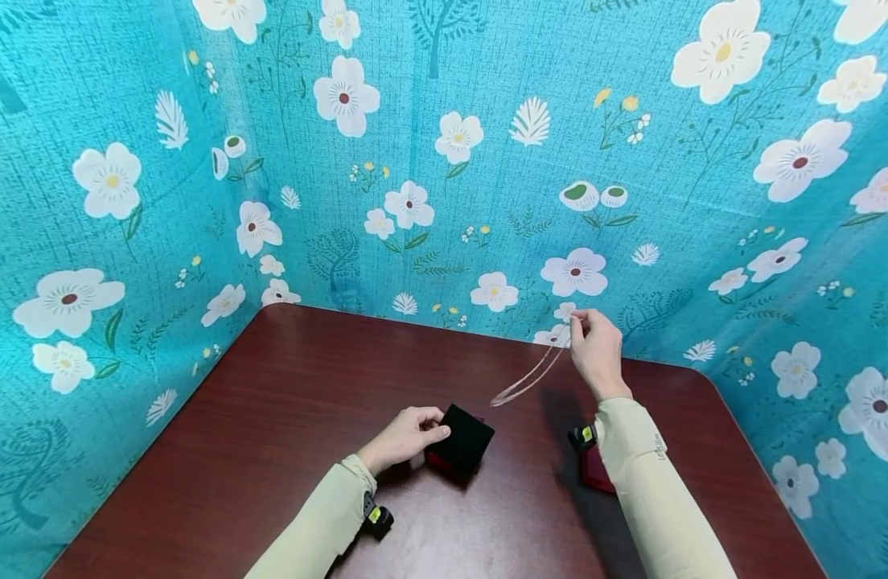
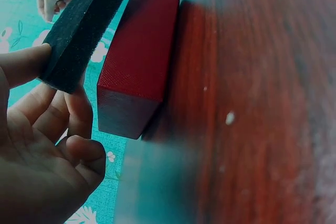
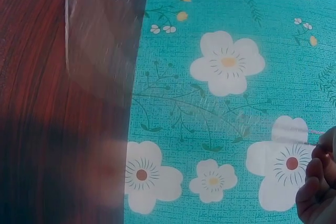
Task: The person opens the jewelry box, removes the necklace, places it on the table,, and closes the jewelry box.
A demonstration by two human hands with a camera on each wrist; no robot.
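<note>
My left hand (image 1: 404,438) pinches a square black pad (image 1: 467,434), soft-looking like a jewelry box insert, between thumb and fingers. The pad is tilted above a red box (image 2: 142,45), which stands on the table and is mostly hidden by the pad in the head view. Raised to the right, my right hand (image 1: 598,350) pinches a thin necklace chain (image 1: 499,400) at one end. The chain hangs as a long loop slanting left, its lower end near the pad but apart from it. It looks blurred in the right wrist view.
A dark red-brown table (image 1: 306,386) lies under both hands. A second red piece (image 1: 596,473) sits on it, partly hidden by my right forearm. Blue floral cloth (image 1: 415,161) hangs behind and along the sides of the table.
</note>
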